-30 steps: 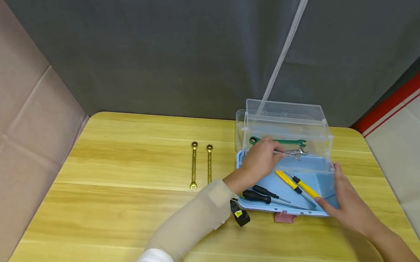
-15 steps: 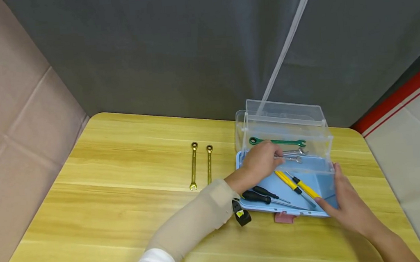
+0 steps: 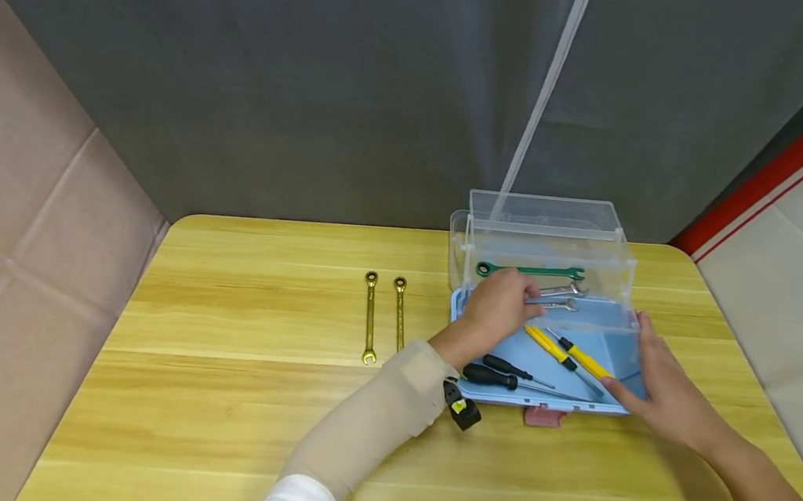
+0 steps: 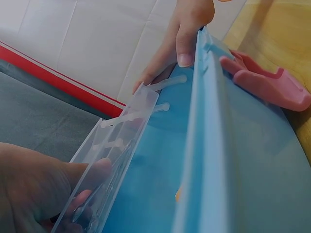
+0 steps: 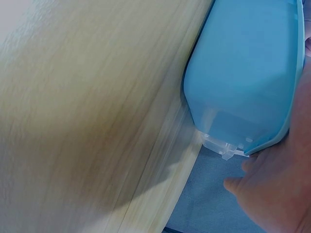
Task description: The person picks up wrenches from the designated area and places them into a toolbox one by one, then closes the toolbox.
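My left hand [image 3: 501, 305] reaches into the clear tray [image 3: 622, 316] of a blue toolbox [image 3: 498, 398] and pinches one end of a small silver wrench [image 3: 565, 305]. A second silver wrench [image 3: 569, 290] lies just behind it, and a green wrench [image 3: 552, 272] rests farther back in the tray. In the left wrist view, the left thumb [image 4: 92, 172] is seen through the tray wall; the fingertips are partly blurred. My right hand [image 3: 668, 395] grips the toolbox's right side, thumb over the rim and fingers outside.
Two yellow-handled screwdrivers [image 3: 549, 345] and two black-handled screwdrivers [image 3: 489, 376] lie in the box bottom. A pink latch [image 3: 544, 416] hangs at its front. Left of the box, two gold wrenches [image 3: 370, 316] lie on the wooden table [image 3: 240, 357]. A grey curtain [image 3: 326, 99] hangs behind.
The small silver wrench has come down toward the front of the tray, now lying apart from the other silver wrench. The left hand shifted slightly; the right hand stayed on the box.
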### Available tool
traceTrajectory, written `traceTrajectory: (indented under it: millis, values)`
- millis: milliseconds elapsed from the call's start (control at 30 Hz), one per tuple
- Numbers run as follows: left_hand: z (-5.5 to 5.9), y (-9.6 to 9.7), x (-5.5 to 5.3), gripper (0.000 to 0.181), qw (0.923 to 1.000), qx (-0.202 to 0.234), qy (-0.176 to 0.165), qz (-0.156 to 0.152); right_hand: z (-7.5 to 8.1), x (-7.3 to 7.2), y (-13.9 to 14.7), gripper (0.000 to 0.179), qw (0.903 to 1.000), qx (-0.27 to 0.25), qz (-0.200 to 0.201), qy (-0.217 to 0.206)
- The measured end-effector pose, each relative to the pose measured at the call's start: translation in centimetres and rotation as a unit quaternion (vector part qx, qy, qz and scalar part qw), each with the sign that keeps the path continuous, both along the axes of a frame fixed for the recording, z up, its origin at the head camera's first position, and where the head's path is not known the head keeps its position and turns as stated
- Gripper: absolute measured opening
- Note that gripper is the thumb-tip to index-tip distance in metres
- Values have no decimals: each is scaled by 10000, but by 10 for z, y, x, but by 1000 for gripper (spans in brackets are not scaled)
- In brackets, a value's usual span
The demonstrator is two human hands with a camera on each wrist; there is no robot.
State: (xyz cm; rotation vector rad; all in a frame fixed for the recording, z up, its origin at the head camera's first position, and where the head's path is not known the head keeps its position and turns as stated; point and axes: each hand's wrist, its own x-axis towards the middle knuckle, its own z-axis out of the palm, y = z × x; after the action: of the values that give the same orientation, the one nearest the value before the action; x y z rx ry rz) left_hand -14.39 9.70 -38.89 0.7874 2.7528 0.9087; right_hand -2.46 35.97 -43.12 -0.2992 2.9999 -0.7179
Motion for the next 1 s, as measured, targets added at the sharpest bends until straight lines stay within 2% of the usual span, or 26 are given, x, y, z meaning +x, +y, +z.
traceTrajectory:
  millis: [167,367,567,800,1000]
  values:
    - [-2,-1,0,28,9999,106,21,-105,0,1,0,110,10000,25,-25,-29]
    - [-3,-2,0,27,9990,348,155,-214,0,0,1,109,10000,32,-23,-21]
    - [-3,-3,0,22,9977,643,92,-185,0,-1,2,110,10000,42,-35,-71]
    - [-2,-10,-4,21,9844,1714,69,-402,0,-1,1,110,10000,5,-34,-83]
    - [5,-16,-7,22,9815,1821,185,-562,0,-1,2,110,9999,14,-36,-102]
